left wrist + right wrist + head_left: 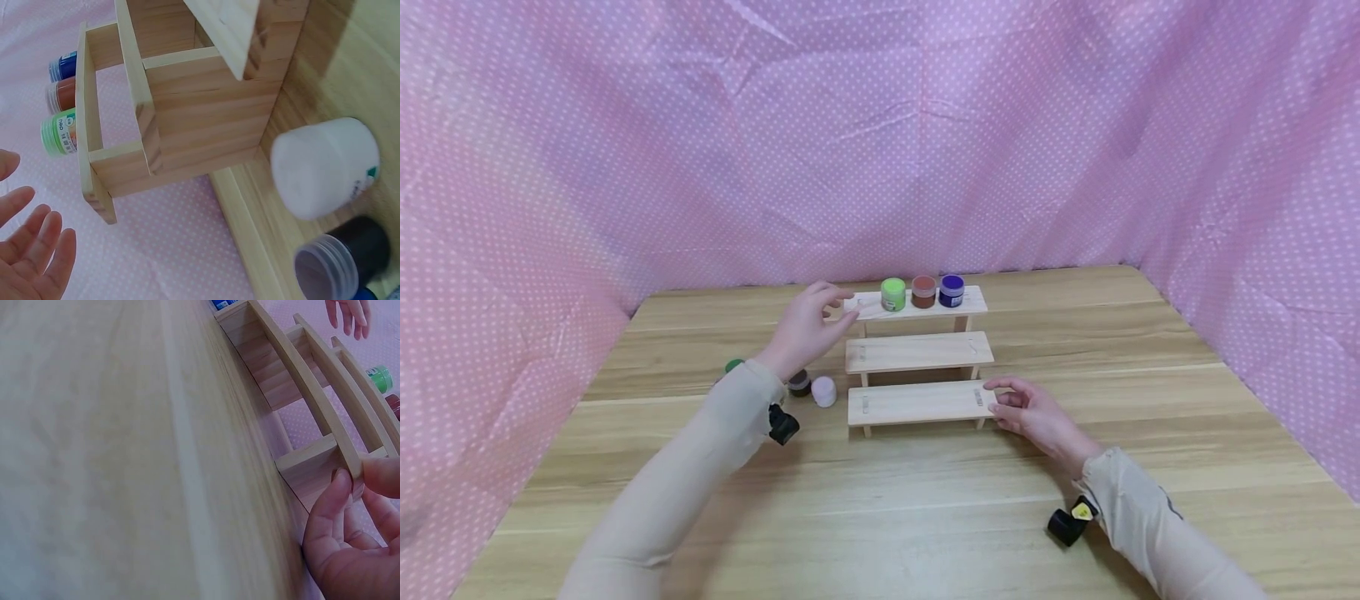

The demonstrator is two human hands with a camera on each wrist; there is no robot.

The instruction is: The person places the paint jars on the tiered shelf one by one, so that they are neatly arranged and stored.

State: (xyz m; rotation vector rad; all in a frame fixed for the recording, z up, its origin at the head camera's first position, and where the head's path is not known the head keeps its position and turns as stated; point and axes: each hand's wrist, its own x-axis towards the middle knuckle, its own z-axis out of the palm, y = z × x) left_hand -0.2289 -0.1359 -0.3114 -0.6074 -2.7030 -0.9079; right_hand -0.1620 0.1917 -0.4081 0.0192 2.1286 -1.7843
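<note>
A three-step wooden display stand (pixel 917 403) stands on the table. On its top step, light green (pixel 892 295), reddish-brown (pixel 923 292) and dark blue (pixel 951 292) paint jars sit side by side, right of its left end. My left hand (pixel 807 329) hovers by that left end, fingers parted and nothing between them; in the left wrist view its fingertips (pixel 65 240) are apart from the stand. My right hand (pixel 1036 418) pinches the right end of the lowest step; the right wrist view shows the thumb and fingers (pixel 338 487) on either side of the board's edge.
Left of the stand, a white jar (pixel 823 392) and a black jar (pixel 800 383) stand on the table (pixel 880 517). A green-lidded jar (pixel 734 365) is partly hidden behind the left forearm. A pink dotted cloth (pixel 880 150) hangs behind and at the sides.
</note>
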